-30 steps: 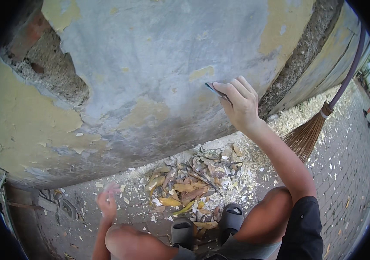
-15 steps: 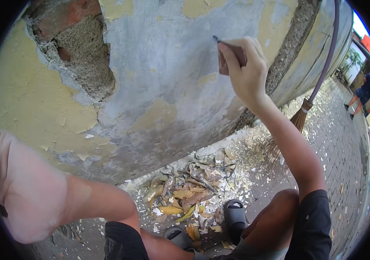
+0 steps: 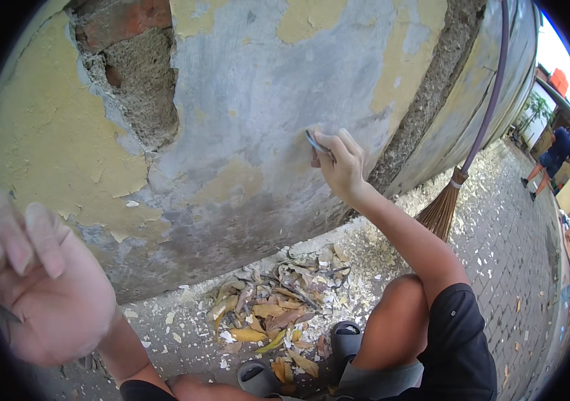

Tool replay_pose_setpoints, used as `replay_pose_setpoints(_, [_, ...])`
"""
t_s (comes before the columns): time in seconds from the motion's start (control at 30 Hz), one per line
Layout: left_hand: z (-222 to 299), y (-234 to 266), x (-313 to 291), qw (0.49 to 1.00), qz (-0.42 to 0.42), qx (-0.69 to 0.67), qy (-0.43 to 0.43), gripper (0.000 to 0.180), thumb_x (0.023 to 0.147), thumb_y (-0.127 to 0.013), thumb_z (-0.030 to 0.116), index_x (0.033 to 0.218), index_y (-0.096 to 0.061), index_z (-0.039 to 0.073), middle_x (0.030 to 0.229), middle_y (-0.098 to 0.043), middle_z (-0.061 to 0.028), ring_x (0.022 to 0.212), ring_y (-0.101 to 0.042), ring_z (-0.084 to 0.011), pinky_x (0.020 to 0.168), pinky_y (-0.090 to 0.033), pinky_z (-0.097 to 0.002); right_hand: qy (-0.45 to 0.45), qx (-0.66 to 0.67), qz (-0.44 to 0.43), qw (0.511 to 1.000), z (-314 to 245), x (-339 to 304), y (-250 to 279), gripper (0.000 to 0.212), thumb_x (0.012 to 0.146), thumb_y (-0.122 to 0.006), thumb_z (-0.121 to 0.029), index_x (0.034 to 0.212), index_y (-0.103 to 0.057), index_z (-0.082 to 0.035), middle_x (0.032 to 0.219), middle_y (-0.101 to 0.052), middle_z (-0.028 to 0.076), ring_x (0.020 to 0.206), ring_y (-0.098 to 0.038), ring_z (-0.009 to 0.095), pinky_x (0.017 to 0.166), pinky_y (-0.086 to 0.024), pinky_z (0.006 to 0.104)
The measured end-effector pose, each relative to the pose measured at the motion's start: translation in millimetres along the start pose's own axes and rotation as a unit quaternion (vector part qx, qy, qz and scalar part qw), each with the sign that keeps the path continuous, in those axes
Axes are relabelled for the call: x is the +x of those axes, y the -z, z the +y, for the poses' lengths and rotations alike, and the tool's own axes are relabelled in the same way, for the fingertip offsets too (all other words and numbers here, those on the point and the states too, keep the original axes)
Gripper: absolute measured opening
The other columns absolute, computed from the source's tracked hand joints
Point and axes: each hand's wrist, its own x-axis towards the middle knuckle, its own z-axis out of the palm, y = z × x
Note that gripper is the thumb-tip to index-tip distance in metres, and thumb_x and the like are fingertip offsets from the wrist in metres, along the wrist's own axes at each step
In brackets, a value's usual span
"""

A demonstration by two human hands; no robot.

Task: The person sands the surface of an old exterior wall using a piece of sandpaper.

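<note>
My right hand point(image 3: 343, 166) is closed around a small flat scraper point(image 3: 313, 142), whose thin edge shows beside the fingers. It is at the peeling wall point(image 3: 258, 80), close to a patch of yellow paint; whether the edge touches the surface I cannot tell. Most of the scraper is hidden by my fingers. At the far left, my left hand point(image 3: 61, 294) is raised with its palm showing, fingers bent and apart, holding nothing. It looks pale and dusty, and a thin dark thing crosses near its palm edge.
A broom point(image 3: 442, 207) with a purple handle leans on the wall at right. Dry leaves point(image 3: 275, 311) and paint flakes cover the ground by my sandals point(image 3: 346, 341). A hole with bare brick point(image 3: 124, 30) breaks the wall. A person point(image 3: 555, 157) stands far right on the paving point(image 3: 505, 267).
My right hand has come down and left along the wall with the scraper. My left hand has turned, its fingers now in view. The whole view has shifted slightly.
</note>
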Motion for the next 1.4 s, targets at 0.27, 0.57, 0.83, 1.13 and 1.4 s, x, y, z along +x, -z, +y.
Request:
replay_pose_setpoints(0.27, [-93.4, -12.0, -35.0, 0.971, -0.036, 0.183, 0.15, 0.036, 0.101, -0.039, 0.019, 0.124, -0.055, -0.003, 0.099, -0.065, -0.0157, 0.087, -0.062, -0.0219, 0.068, -0.052, -0.0345, -0.018, 0.013, 0.079, 0.997, 18.6, 43.7, 13.1, 0.009, 0.085, -0.074, -0.006, 0.091, -0.067, -0.008, 0.07, -0.059, 0.001, 0.063, -0.051, 0.015, 0.058, -0.043, 0.0305])
replay_pose_setpoints(0.57, [-107.9, 37.1, -28.7, 0.8, -0.048, 0.593, -0.074, 0.037, 0.101, -0.041, 0.011, 0.133, -0.054, -0.004, 0.137, -0.055, -0.02, 0.132, -0.05, -0.0313, 0.109, -0.042, -0.0453, 0.04, -0.069, 0.086, 0.993, 4.9, 76.6, 27.0, 0.008, 0.087, -0.074, -0.019, 0.088, -0.068, -0.014, 0.071, -0.059, -0.005, 0.07, -0.049, 0.013, 0.061, -0.039, 0.0272])
replay_pose_setpoints(0.83, [-120.0, 49.0, -44.7, 0.7, -0.158, 0.693, -0.064, 0.045, 0.102, -0.044, 0.016, 0.145, -0.05, 0.003, 0.156, -0.041, -0.0157, 0.148, -0.029, -0.0384, 0.119, -0.026, -0.0521, 0.014, 0.021, 0.057, 0.998, -13.5, 66.3, 9.8, 0.009, 0.084, -0.076, -0.019, 0.084, -0.067, -0.014, 0.073, -0.059, -0.005, 0.068, -0.045, 0.016, 0.064, -0.037, 0.0297])
replay_pose_setpoints(1.13, [-143.0, 59.6, -50.7, 0.668, -0.131, 0.721, -0.13, 0.047, 0.096, -0.05, 0.012, 0.143, -0.056, 0.007, 0.154, -0.046, -0.0129, 0.148, -0.031, -0.0391, 0.121, -0.021, -0.0514, 0.126, -0.031, 0.072, 0.989, -31.5, 37.1, -39.0, 0.022, 0.084, -0.075, -0.038, 0.079, -0.064, -0.02, 0.069, -0.054, -0.008, 0.071, -0.045, 0.011, 0.065, -0.032, 0.0253])
replay_pose_setpoints(1.4, [-146.9, 61.2, -54.3, 0.657, -0.118, 0.733, -0.131, 0.045, 0.097, -0.05, 0.014, 0.14, -0.059, 0.01, 0.151, -0.051, -0.0103, 0.148, -0.033, -0.0377, 0.121, -0.02, -0.0474, 0.232, -0.036, -0.011, 0.972, -59.4, 12.2, -26.1, 0.016, 0.079, -0.082, -0.019, 0.088, -0.068, -0.017, 0.073, -0.046, -0.007, 0.07, -0.05, 0.009, 0.06, -0.035, 0.0271])
